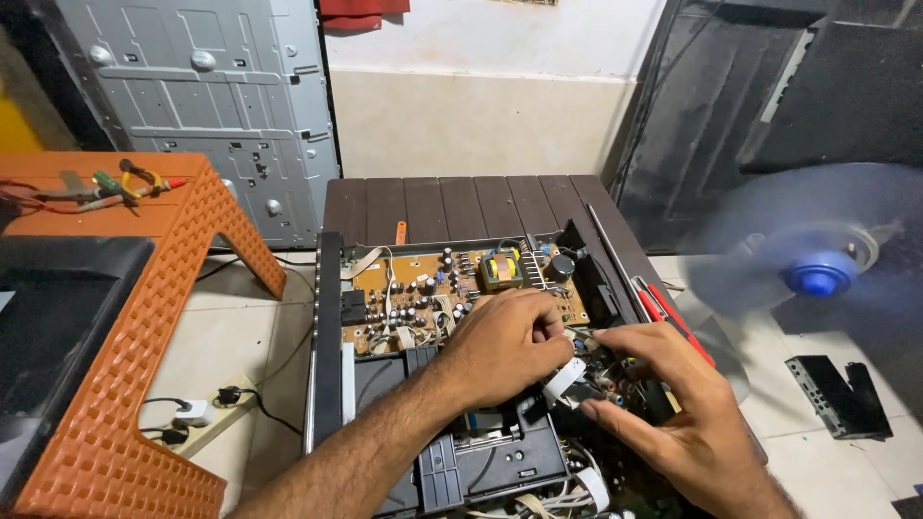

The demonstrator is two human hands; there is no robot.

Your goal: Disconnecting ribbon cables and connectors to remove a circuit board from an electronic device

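With the left hand (505, 341) and right hand (663, 384) both pinching the white ribbon cable (565, 378) near the opened chassis's (329, 327) right edge, a skewed tug could tear it.

The circuit board (452, 288) looks matt tan, studded with shiny metal solder. The stool (144, 384) is orange plastic, rough with a woven pattern. The table (461, 204) is dark slatted plastic.
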